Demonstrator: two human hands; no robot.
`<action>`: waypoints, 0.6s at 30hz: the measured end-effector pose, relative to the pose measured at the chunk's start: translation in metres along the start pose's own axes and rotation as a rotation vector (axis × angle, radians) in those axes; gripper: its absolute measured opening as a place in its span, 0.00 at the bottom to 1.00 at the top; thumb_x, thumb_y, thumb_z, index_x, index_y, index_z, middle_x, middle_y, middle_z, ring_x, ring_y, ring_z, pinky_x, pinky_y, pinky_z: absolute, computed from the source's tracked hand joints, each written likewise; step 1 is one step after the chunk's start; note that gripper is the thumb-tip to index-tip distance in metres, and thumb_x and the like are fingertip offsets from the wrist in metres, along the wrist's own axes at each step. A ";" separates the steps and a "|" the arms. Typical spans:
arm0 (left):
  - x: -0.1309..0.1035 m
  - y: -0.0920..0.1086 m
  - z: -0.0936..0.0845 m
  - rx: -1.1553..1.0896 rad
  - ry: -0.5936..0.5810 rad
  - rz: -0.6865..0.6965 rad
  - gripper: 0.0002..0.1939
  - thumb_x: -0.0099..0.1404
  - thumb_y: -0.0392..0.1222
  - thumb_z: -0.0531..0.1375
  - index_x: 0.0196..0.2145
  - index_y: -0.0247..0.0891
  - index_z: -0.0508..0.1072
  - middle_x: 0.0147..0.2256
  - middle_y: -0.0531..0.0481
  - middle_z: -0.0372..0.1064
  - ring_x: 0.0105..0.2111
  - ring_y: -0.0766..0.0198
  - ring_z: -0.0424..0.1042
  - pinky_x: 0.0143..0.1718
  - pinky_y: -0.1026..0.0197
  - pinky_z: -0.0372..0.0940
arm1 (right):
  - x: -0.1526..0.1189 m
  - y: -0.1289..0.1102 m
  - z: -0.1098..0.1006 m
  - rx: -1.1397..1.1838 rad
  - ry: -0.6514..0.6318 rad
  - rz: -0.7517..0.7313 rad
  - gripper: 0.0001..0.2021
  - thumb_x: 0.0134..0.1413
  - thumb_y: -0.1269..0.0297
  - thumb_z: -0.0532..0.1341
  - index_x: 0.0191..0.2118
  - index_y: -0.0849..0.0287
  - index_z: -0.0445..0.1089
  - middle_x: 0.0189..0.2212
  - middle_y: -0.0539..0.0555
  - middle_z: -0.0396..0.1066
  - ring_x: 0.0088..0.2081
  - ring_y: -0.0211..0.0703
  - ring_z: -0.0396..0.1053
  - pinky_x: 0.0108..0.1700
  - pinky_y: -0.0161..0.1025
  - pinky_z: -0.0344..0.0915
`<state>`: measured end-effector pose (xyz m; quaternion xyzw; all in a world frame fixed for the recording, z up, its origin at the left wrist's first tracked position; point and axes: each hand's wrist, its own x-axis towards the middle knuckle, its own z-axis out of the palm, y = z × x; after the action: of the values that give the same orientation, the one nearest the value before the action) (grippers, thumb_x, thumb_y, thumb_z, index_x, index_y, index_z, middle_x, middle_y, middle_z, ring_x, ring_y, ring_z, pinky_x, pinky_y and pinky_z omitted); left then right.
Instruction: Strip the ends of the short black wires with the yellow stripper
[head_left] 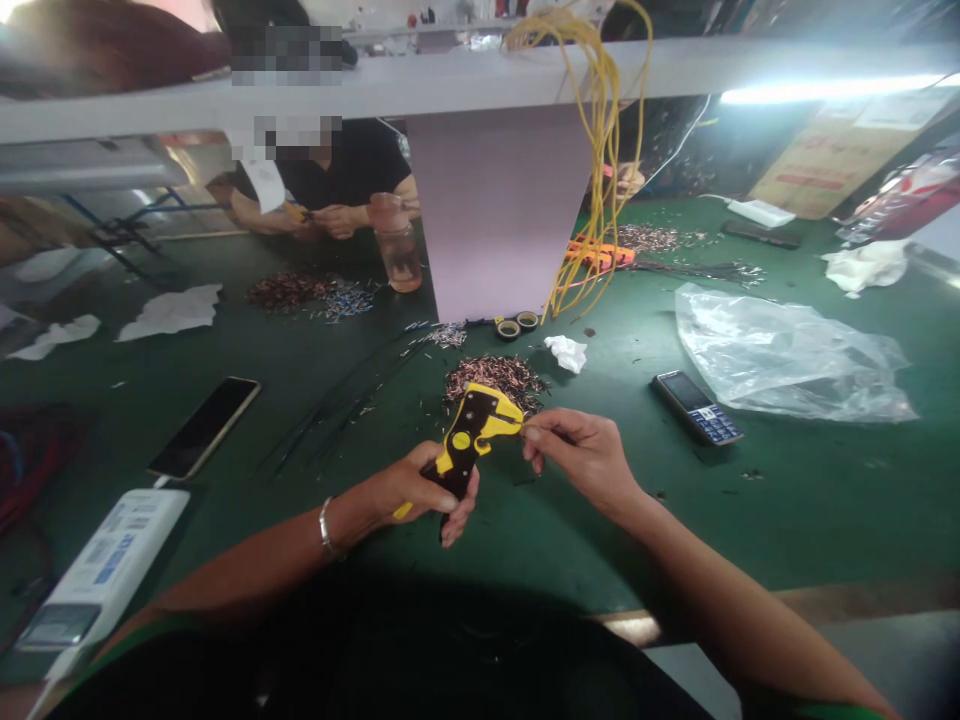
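In the head view, my left hand (431, 485) is wrapped round the handles of a yellow and black wire stripper (469, 430). Its jaws point right, toward my right hand (577, 450). Thumb and fingers of that hand are pinched together right at the jaw tip; whatever lies between them is too small to make out. Just behind the stripper is a pile of short copper and black wire pieces (499, 380). Several long thin black wires (330, 410) lie to the left of the pile, beside a small heap of silvery bits (448, 335).
On the green table (585, 550) lie a smartphone (206, 428), a white power strip (112, 560), a keypad phone (696, 408) and a clear plastic bag (787, 355). Yellow wires (600, 150) hang from the shelf. Across the table, a person's hands (337, 220) work near a bottle (397, 250).
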<state>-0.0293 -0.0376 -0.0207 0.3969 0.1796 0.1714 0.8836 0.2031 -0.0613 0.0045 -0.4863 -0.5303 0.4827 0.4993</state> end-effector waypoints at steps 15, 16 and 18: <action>-0.003 -0.001 0.008 0.034 0.037 0.038 0.09 0.53 0.34 0.66 0.32 0.32 0.72 0.20 0.52 0.68 0.16 0.68 0.66 0.19 0.63 0.68 | 0.000 -0.003 -0.001 -0.005 -0.012 -0.021 0.07 0.48 0.64 0.64 0.24 0.58 0.73 0.19 0.50 0.72 0.18 0.35 0.66 0.23 0.36 0.64; -0.003 -0.001 0.008 0.036 0.038 0.035 0.09 0.52 0.34 0.66 0.32 0.32 0.72 0.20 0.52 0.68 0.16 0.68 0.66 0.19 0.63 0.68 | -0.001 -0.004 -0.001 -0.007 -0.014 -0.024 0.07 0.49 0.64 0.63 0.24 0.58 0.73 0.19 0.50 0.72 0.18 0.35 0.66 0.23 0.36 0.64; -0.004 -0.002 0.007 0.040 0.053 0.027 0.09 0.52 0.34 0.66 0.32 0.32 0.71 0.19 0.53 0.67 0.16 0.69 0.65 0.18 0.64 0.67 | -0.001 -0.004 -0.001 -0.013 -0.018 -0.032 0.07 0.49 0.64 0.64 0.24 0.58 0.73 0.19 0.50 0.72 0.19 0.36 0.67 0.23 0.37 0.64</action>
<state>-0.0292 -0.0446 -0.0170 0.4120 0.2010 0.1901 0.8682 0.2038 -0.0625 0.0087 -0.4765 -0.5456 0.4757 0.4990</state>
